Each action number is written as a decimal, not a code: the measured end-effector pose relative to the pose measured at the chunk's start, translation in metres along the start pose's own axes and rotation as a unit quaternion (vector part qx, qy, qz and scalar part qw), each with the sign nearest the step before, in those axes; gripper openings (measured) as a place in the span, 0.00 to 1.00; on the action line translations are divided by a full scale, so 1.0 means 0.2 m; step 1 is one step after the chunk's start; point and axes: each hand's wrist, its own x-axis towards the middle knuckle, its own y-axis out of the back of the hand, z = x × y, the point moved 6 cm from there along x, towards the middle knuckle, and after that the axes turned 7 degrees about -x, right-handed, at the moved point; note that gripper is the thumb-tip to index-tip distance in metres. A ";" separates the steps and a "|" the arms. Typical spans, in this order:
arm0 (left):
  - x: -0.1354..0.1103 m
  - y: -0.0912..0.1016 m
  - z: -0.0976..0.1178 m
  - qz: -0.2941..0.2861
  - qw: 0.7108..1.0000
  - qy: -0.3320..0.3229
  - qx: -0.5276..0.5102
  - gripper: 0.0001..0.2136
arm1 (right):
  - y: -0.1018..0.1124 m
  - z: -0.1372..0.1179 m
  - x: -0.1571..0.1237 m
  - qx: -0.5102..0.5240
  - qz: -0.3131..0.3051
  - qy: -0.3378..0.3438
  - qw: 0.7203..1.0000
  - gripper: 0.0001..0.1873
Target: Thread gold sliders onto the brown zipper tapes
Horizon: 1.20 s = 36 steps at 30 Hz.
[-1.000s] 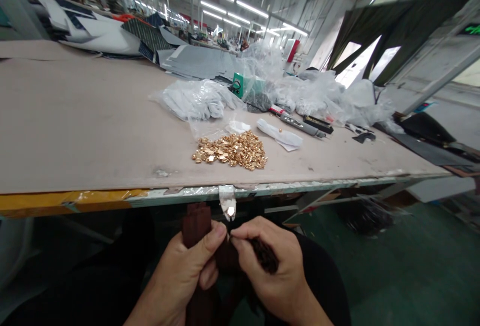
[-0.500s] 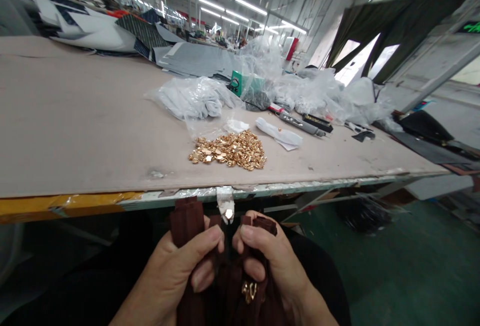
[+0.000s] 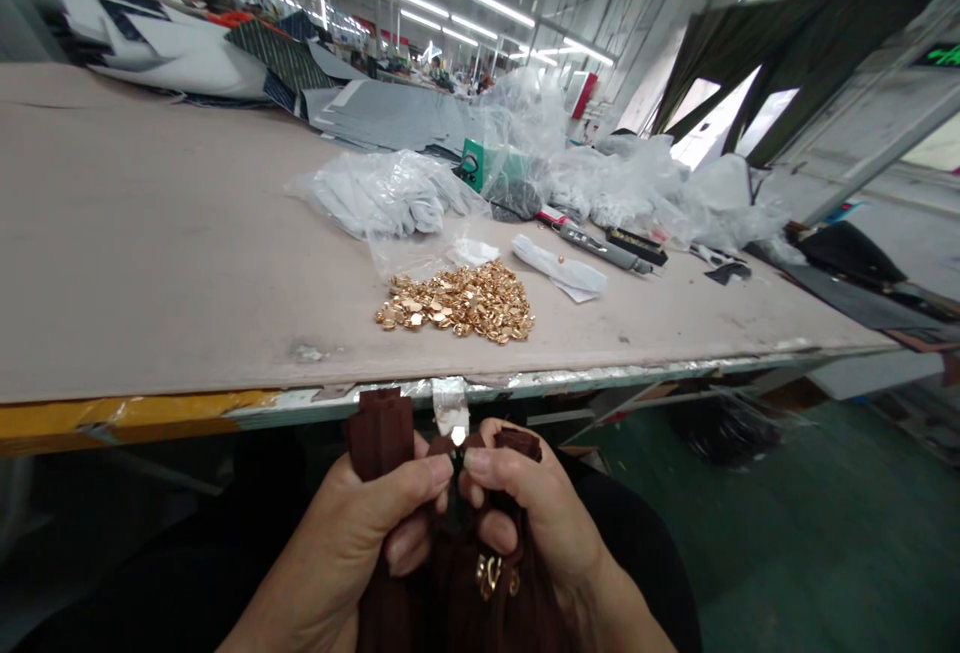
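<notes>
Below the table edge, both hands grip dark brown zipper tape (image 3: 384, 428). My left hand (image 3: 352, 543) is closed round a bundle of tape ends that stick up above the thumb. My right hand (image 3: 536, 523) pinches another brown tape end, thumb against the left thumb. A gold slider (image 3: 489, 573) hangs on the tape between the two palms. A pile of several gold sliders (image 3: 461, 301) lies on the table (image 3: 150, 253) just beyond the hands.
Clear plastic bags (image 3: 390, 195) lie behind the gold pile, with a green box (image 3: 474, 167), a white wrapped piece (image 3: 559, 270) and dark hand tools (image 3: 607, 251) to the right. A taped metal piece (image 3: 452, 411) hangs off the table edge. Green floor lies to the right.
The hands rose toward the table edge and drew together. The right hand shifted from a dark strip to pinching a tape end upright, and the gold slider came into view between the palms.
</notes>
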 end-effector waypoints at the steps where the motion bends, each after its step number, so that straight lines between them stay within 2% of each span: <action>1: 0.00 0.00 0.00 -0.001 1.000 -0.002 0.000 0.11 | 0.00 0.00 0.00 -0.001 0.000 0.000 1.000 0.16; 13: 0.00 0.02 0.02 0.018 0.999 -0.028 0.041 0.12 | -0.02 0.00 0.00 0.010 -0.007 -0.007 1.000 0.15; 25: 0.02 -0.02 0.04 0.016 0.998 -0.025 0.049 0.11 | -0.02 0.01 0.01 0.014 -0.005 -0.011 1.000 0.14; 32: 0.04 -0.01 0.04 0.032 0.995 -0.044 0.080 0.13 | -0.01 0.00 0.02 0.005 -0.007 -0.010 1.000 0.15; 36: 0.04 0.00 0.07 0.047 0.989 -0.083 0.111 0.13 | -0.01 -0.02 0.03 -0.014 0.005 0.006 1.000 0.16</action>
